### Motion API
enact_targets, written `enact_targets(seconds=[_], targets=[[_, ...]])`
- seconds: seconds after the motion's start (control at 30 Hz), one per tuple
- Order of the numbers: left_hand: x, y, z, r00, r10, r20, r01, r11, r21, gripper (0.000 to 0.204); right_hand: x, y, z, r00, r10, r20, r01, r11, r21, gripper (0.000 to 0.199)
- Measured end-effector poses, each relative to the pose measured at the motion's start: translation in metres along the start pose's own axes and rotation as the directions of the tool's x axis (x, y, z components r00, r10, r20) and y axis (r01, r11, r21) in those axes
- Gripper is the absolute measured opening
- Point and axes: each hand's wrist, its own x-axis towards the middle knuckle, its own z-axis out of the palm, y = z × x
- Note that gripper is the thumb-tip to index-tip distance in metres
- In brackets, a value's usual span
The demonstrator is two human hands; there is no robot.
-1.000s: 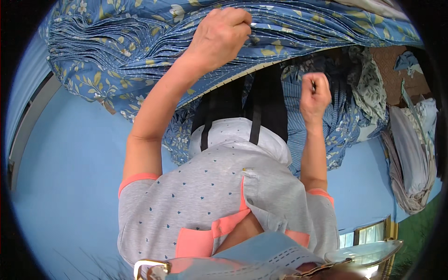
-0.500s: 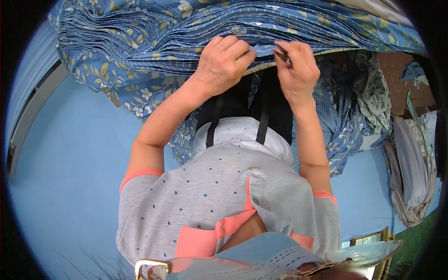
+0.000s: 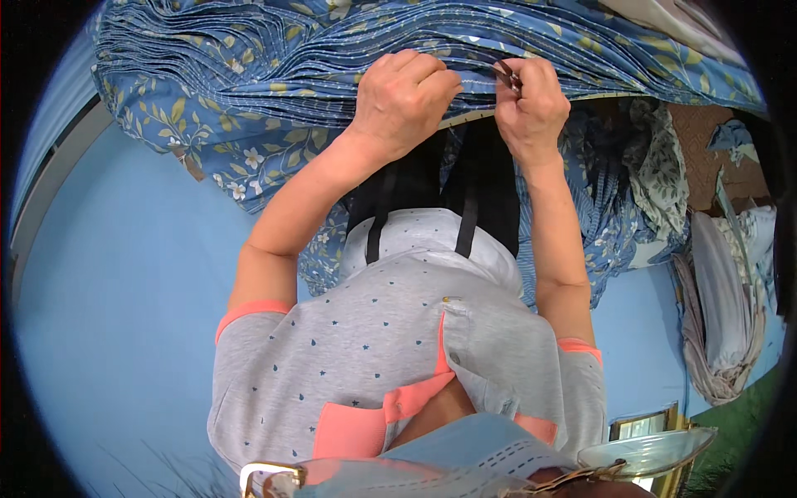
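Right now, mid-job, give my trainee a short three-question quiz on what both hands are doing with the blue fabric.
1. True or false: the left hand rests on the stacked blue floral fabric.
2. What does the right hand pinch? A) a small dark tool B) a tape measure C) a marker
3. Fill in: both hands work at the fabric stack's ____ edge.

Key: 1 true. 2 A, a small dark tool; its kind is unclear. 3 near, the one closest to the person.

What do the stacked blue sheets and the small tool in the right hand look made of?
Sheets: thin woven cloth, matte, printed with leaves; the soft folds and stitched edges suggest cotton or a blend. Tool: dark, slightly shiny, likely metal; too small to be sure.
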Motion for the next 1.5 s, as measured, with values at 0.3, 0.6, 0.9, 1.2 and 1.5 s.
enact_targets(seconds=[0.3, 0.6, 0.9, 1.2, 1.5], targets=[[0.013, 0.010, 0.018, 0.990, -0.131, 0.042, 0.128, 0.989, 0.073, 0.017, -0.011, 0.003, -0.009, 0.990, 0.134, -0.053, -0.125, 0.982, 0.141, 0.011], [0.023, 0.013, 0.025, 0.969, -0.238, 0.069, 0.230, 0.967, 0.112, 0.016, -0.076, 0.017, -0.072, 0.943, 0.225, 0.246, -0.185, 0.967, -0.176, 0.014], [0.034, 0.004, 0.030, 0.854, -0.359, 0.376, 0.350, 0.932, 0.094, 0.019, -0.021, -0.007, -0.056, 0.986, 0.141, 0.092, -0.145, 0.989, 0.030, 0.035], [0.036, -0.020, 0.029, 0.759, -0.361, 0.541, 0.574, 0.764, -0.295, 0.020, 0.013, 0.013, -0.050, 0.971, -0.162, 0.173, 0.181, 0.979, -0.095, 0.033], [0.040, -0.021, 0.026, 0.663, -0.394, 0.636, 0.699, 0.629, -0.340, 0.020, 0.012, 0.018, -0.041, 0.955, -0.168, 0.242, 0.179, 0.983, -0.025, 0.031]])
